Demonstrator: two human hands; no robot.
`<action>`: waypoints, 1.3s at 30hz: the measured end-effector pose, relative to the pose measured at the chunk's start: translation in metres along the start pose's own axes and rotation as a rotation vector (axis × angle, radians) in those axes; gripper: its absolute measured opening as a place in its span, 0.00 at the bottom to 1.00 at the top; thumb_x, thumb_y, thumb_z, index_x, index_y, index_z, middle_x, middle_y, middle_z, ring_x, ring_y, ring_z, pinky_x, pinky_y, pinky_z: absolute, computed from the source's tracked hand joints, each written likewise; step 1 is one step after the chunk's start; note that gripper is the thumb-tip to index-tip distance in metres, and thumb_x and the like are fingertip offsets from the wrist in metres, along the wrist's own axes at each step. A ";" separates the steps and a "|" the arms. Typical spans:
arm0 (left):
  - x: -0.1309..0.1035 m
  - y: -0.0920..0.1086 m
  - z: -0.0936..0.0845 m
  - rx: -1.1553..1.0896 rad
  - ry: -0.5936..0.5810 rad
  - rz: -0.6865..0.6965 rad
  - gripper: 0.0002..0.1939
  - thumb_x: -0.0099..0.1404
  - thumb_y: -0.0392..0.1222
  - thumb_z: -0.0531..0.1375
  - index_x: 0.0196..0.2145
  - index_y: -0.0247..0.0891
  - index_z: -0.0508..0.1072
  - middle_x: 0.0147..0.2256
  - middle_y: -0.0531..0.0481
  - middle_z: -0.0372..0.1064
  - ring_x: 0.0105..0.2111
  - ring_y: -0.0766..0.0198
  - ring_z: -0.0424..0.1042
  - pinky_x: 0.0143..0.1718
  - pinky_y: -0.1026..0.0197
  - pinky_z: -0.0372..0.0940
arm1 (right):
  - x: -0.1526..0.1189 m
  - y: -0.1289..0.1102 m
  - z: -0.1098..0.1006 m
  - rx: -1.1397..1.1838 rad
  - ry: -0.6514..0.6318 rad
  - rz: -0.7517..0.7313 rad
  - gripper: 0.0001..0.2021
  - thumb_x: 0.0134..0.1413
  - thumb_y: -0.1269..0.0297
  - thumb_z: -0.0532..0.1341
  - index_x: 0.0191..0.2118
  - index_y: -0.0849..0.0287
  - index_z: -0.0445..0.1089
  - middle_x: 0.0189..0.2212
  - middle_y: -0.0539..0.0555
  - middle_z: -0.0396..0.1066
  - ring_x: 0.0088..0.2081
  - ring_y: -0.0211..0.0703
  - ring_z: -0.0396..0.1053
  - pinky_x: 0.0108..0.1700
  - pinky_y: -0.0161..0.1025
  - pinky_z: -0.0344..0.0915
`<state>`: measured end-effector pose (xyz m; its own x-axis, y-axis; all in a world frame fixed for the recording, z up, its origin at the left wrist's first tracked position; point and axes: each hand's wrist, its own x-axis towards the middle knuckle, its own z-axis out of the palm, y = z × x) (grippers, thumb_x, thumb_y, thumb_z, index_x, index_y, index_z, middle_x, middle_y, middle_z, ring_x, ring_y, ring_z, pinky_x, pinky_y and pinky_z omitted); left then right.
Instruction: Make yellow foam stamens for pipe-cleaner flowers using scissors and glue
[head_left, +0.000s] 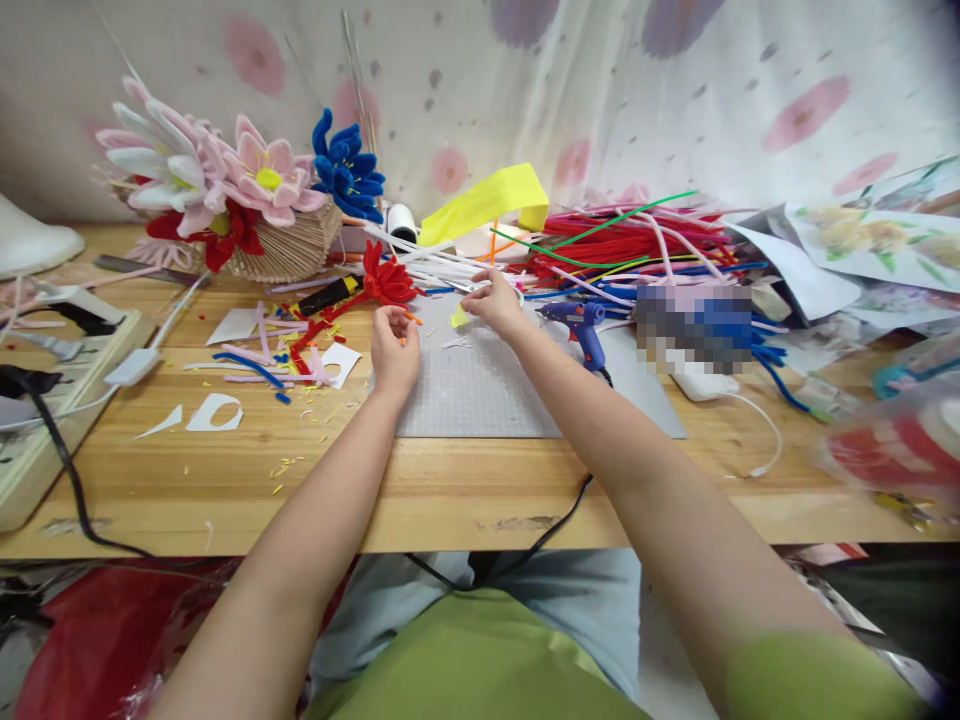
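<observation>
My left hand (396,350) is closed on a short orange pipe cleaner piece (412,318) at the left edge of the grey cutting mat (480,400). Farther right, my right hand (493,300) has its fingers bent around scissors (474,289), whose blades show at the fingertips. A small yellow scrap (459,317) lies just below those fingertips, and thin white bits (456,343) are on the mat. Right of my right hand rests a blue glue gun (580,326). A red fuzzy flower (386,275) lies behind my left hand.
Bundles of red pipe cleaners (600,240) lie at the back, beside a yellow sheet (495,200). Fuzzy flowers in a woven basket (289,250) stand back left. A power strip (67,420) is at far left, a white charger (701,380) on the right. Paper scraps (216,412) lie left.
</observation>
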<state>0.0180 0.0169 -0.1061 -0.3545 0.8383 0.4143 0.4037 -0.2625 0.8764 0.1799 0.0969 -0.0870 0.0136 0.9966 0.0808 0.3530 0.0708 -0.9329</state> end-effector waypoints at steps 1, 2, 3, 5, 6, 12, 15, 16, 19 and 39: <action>0.000 0.001 0.000 0.010 -0.008 -0.003 0.09 0.61 0.37 0.56 0.38 0.41 0.59 0.33 0.52 0.64 0.32 0.69 0.67 0.37 0.63 0.63 | -0.001 -0.001 0.000 0.005 0.005 0.004 0.19 0.37 0.77 0.62 0.37 0.55 0.57 0.24 0.44 0.69 0.29 0.37 0.69 0.42 0.42 0.66; -0.001 0.001 0.000 0.019 -0.014 -0.006 0.09 0.61 0.37 0.56 0.38 0.41 0.59 0.33 0.52 0.65 0.33 0.68 0.67 0.37 0.63 0.63 | -0.001 -0.003 0.001 0.016 0.006 0.009 0.19 0.37 0.77 0.62 0.37 0.55 0.57 0.24 0.44 0.69 0.30 0.37 0.69 0.42 0.42 0.66; -0.001 0.001 0.000 0.024 -0.019 -0.008 0.09 0.61 0.37 0.56 0.39 0.40 0.60 0.33 0.52 0.65 0.33 0.68 0.67 0.38 0.63 0.63 | -0.002 -0.005 0.001 0.038 0.004 0.017 0.19 0.36 0.77 0.62 0.36 0.55 0.57 0.24 0.44 0.69 0.30 0.37 0.69 0.42 0.42 0.66; -0.001 0.001 -0.001 0.028 -0.021 -0.009 0.09 0.61 0.38 0.57 0.39 0.40 0.60 0.33 0.51 0.65 0.34 0.67 0.68 0.38 0.62 0.63 | -0.004 -0.011 0.001 0.121 -0.017 0.043 0.19 0.36 0.77 0.62 0.36 0.55 0.57 0.25 0.45 0.69 0.29 0.36 0.69 0.41 0.41 0.67; -0.001 0.001 -0.001 0.023 -0.023 -0.007 0.10 0.61 0.39 0.57 0.39 0.40 0.60 0.34 0.51 0.65 0.34 0.67 0.68 0.39 0.62 0.64 | -0.006 -0.014 0.001 0.180 -0.036 0.060 0.19 0.36 0.77 0.62 0.36 0.55 0.57 0.25 0.45 0.69 0.29 0.36 0.69 0.40 0.40 0.67; -0.004 0.006 0.006 -0.217 -0.177 -0.071 0.21 0.56 0.39 0.62 0.45 0.42 0.59 0.44 0.46 0.65 0.40 0.66 0.72 0.45 0.59 0.66 | -0.036 -0.032 -0.007 0.437 -0.180 0.103 0.21 0.33 0.75 0.66 0.36 0.57 0.59 0.25 0.45 0.69 0.29 0.34 0.69 0.37 0.37 0.68; -0.009 0.010 0.013 -0.351 -0.266 -0.198 0.26 0.52 0.35 0.64 0.46 0.42 0.57 0.45 0.46 0.65 0.37 0.67 0.73 0.43 0.59 0.67 | -0.054 -0.029 -0.012 0.475 -0.244 0.097 0.22 0.31 0.72 0.67 0.37 0.57 0.60 0.26 0.45 0.69 0.28 0.34 0.69 0.37 0.38 0.68; -0.011 0.011 0.014 -0.367 -0.293 -0.229 0.27 0.51 0.34 0.64 0.46 0.42 0.57 0.44 0.46 0.65 0.34 0.68 0.73 0.42 0.59 0.68 | -0.059 -0.026 -0.014 0.477 -0.255 0.089 0.22 0.31 0.72 0.67 0.37 0.57 0.60 0.26 0.45 0.70 0.29 0.34 0.69 0.37 0.38 0.68; -0.016 0.013 0.013 -0.341 -0.367 -0.244 0.29 0.50 0.33 0.63 0.47 0.41 0.56 0.40 0.50 0.65 0.29 0.72 0.71 0.38 0.62 0.68 | -0.068 -0.013 -0.022 0.441 -0.248 0.052 0.23 0.31 0.71 0.67 0.38 0.56 0.60 0.27 0.46 0.70 0.29 0.34 0.69 0.38 0.38 0.68; -0.008 0.012 0.001 0.482 -0.346 0.165 0.08 0.57 0.35 0.57 0.37 0.38 0.68 0.39 0.45 0.67 0.40 0.59 0.68 0.46 0.54 0.63 | -0.082 0.030 -0.039 -0.275 -0.002 -0.137 0.21 0.42 0.77 0.57 0.44 0.53 0.58 0.34 0.51 0.68 0.35 0.41 0.69 0.42 0.45 0.66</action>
<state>0.0262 0.0074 -0.0991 0.0068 0.9328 0.3604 0.7946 -0.2238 0.5643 0.2256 0.0156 -0.1076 -0.0533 0.9787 0.1982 0.5918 0.1908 -0.7832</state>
